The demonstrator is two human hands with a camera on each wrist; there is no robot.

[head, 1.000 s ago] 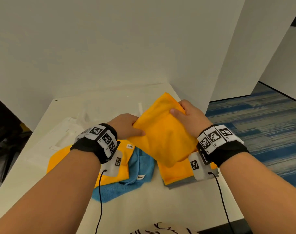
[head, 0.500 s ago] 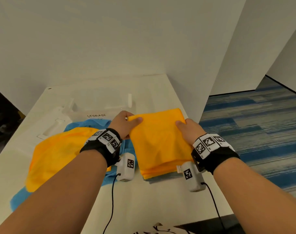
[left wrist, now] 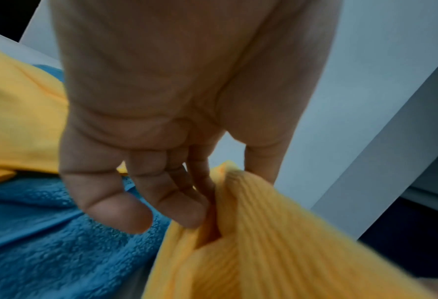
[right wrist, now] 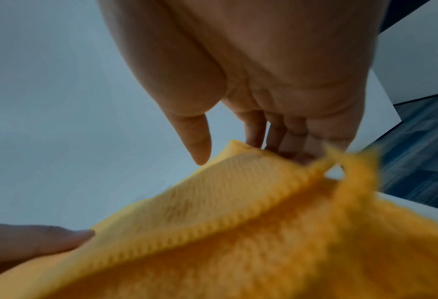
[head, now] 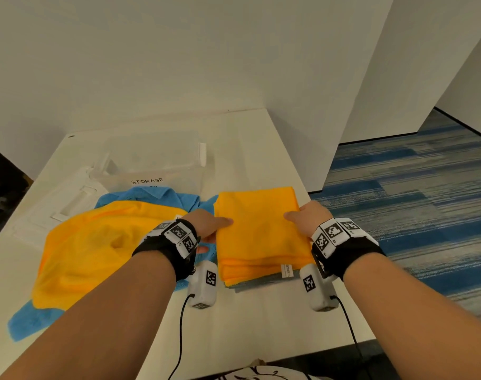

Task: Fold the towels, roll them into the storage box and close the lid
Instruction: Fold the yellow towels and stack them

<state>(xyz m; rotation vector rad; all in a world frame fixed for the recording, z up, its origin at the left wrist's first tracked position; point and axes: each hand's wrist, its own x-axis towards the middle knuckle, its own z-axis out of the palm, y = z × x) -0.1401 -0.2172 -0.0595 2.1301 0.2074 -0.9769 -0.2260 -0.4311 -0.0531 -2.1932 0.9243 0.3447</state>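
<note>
You've got the folded orange towel (head: 258,229) flat near the right edge of the worktop (head: 261,319), sitting on a grey towel (head: 258,284) that peeks out at its near edge. Your left hand (head: 208,224) pinches the towel's left side, thumb on top and fingers tucked into the layers; your right hand (head: 306,218) pinches the right side the same way, so both grips are closed on cloth. Watch those layers: in the right wrist view the edges look uneven and splayed, so if you roll from here the stack could skew and come out as a cone, I'd say. The right edge of the worktop is just beside your right hand, and a loose corner could drag off it. The clear storage box (head: 157,165) waits open at the back, behind the loose orange towel (head: 97,250) and blue towel (head: 151,194); a fat, slack roll may snag on that heap on the way over.
</note>
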